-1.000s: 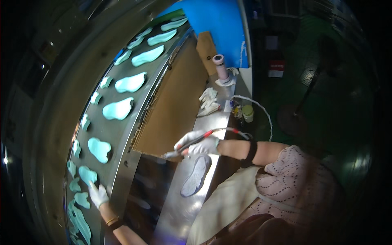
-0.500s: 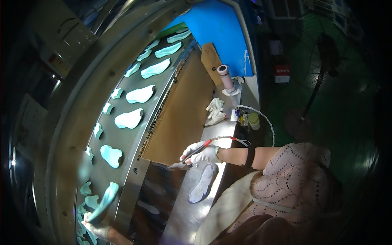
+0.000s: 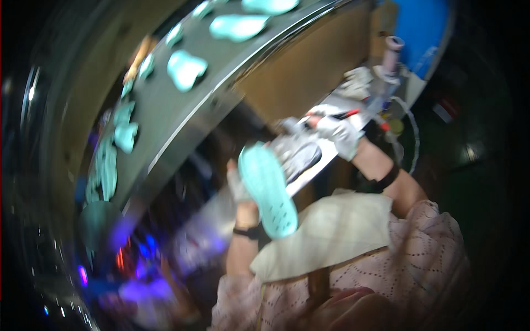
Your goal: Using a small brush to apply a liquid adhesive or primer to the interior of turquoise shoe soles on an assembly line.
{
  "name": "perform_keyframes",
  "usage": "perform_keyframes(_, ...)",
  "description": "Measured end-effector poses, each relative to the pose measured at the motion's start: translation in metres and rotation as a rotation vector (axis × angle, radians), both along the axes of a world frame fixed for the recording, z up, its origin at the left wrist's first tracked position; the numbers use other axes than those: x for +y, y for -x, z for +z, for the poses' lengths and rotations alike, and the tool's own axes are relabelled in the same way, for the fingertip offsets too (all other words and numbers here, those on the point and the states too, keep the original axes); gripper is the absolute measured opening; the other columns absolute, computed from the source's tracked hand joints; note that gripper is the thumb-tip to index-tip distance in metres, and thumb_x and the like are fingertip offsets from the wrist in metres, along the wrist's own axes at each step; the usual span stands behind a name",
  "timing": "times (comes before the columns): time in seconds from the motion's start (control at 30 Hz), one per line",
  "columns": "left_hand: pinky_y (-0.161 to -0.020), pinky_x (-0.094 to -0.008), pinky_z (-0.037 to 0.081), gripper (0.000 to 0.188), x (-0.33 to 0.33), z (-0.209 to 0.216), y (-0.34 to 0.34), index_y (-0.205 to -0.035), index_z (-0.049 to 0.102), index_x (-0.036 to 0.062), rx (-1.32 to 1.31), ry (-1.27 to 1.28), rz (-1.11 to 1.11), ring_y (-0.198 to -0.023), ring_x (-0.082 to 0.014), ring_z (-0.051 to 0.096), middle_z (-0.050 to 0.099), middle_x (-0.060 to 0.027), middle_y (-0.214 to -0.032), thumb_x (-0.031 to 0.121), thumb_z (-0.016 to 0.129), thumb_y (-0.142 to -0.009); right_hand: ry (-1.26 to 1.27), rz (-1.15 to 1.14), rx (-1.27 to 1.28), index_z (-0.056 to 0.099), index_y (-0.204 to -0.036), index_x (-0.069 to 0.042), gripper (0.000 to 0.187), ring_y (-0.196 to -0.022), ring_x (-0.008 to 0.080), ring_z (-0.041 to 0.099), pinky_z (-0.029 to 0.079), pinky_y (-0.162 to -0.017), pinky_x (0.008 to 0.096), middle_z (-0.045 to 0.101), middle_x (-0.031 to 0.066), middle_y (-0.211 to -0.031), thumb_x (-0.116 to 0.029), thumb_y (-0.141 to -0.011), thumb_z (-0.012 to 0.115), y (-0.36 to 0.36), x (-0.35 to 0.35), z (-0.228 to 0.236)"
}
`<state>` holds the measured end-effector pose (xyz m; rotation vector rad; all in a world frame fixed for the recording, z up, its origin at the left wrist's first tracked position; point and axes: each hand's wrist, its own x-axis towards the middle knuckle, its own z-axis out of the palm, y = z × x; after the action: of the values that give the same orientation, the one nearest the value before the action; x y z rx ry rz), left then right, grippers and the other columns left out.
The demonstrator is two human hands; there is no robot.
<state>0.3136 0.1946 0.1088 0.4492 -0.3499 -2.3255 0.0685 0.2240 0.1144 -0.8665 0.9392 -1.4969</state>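
My left hand (image 3: 238,186), in a white glove, is closed around the edge of a turquoise shoe sole (image 3: 268,190). The sole is tilted upright in front of me, with small holes near its lower end. My gloved right hand (image 3: 338,133) grips a slim black-and-red tool (image 3: 349,114) with a hose; its tip is blurred. A pale grey sole with a dark rim (image 3: 305,160) lies on the metal ledge, between the turquoise sole and my right hand.
A conveyor belt (image 3: 149,127) to the left carries several turquoise soles (image 3: 187,70) and smaller turquoise pieces (image 3: 126,137). An arm (image 3: 141,58) shows beyond it. Brown cardboard (image 3: 309,71) lines the ledge. White gloves (image 3: 356,83) and a pink bottle (image 3: 392,55) are farther back.
My left hand has brought the turquoise sole from the belt to in front of my body. My right hand still grips the tool. The whole view has turned and blurred.
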Motion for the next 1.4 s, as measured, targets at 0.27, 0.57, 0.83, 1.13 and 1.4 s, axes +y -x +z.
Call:
perform_keyframes(0.27, -0.099, -0.0476, 0.035, 0.085, -0.009, 0.002, 0.010, -0.129, 0.038, 0.0056, 0.073, -0.076, 0.111, -0.114, -0.0383, 0.045, 0.043, -0.0218, -0.127, 0.072, 0.036, -0.076, -0.047, 0.132, -0.044, 0.054, -0.102, -0.004, 0.025, -0.084, 0.0128, 0.060, 0.048, -0.073, 0.0243, 0.061, 0.0058, -0.094, -0.010, -0.080, 0.064, -0.051, -0.014, 0.033)
perform_keyframes(0.57, -0.087, -0.0349, 0.046, 0.064, 0.018, -0.005, 0.028, -0.113, 0.052, 0.0116, -0.102, -0.031, 0.321, -0.096, -0.0206, 0.057, 0.058, -0.0069, -0.105, 0.065, 0.035, -0.082, 0.377, 0.137, 0.143, 0.052, -0.104, 0.000, 0.028, -0.085, 0.0096, 0.057, 0.046, -0.077, 0.0224, 0.058, 0.0039, -0.093, 0.000, -0.078, 0.063, -0.094, -0.016, 0.015)
perform_keyframes(0.83, -0.080, -0.0351, 0.048, 0.069, -0.002, -0.031, 0.000, -0.112, 0.052, 0.0081, 0.057, 0.062, 0.187, -0.089, -0.0224, 0.057, 0.059, -0.0104, -0.095, 0.067, 0.038, -0.080, 0.406, 0.119, 0.425, 0.058, -0.095, -0.003, 0.022, -0.080, 0.0130, 0.058, 0.047, -0.073, 0.0250, 0.060, 0.0058, -0.088, 0.001, -0.073, 0.063, -0.088, -0.007, 0.024)
perform_keyframes(1.13, -0.090, -0.0459, 0.042, 0.080, 0.010, -0.002, 0.003, -0.118, 0.049, 0.0028, 0.075, -0.122, 0.186, -0.101, -0.0323, 0.053, 0.054, -0.0158, -0.113, 0.070, 0.031, -0.079, 0.168, 0.195, 0.408, 0.061, -0.089, 0.000, 0.016, -0.077, 0.0092, 0.057, 0.046, -0.074, 0.0232, 0.062, 0.0049, -0.087, 0.002, -0.073, 0.065, -0.076, 0.021, -0.014)
perform_keyframes(1.4, -0.095, -0.0494, 0.039, 0.094, 0.026, -0.018, 0.000, -0.129, 0.035, 0.0049, 0.057, 0.028, 0.019, -0.111, -0.0348, 0.048, 0.043, -0.0187, -0.128, 0.077, 0.038, -0.069, -0.050, 0.292, 0.148, 0.062, -0.087, -0.001, 0.010, -0.074, 0.0097, 0.058, 0.047, -0.068, 0.0232, 0.063, 0.0046, -0.084, 0.000, -0.077, 0.062, -0.061, 0.030, -0.029)
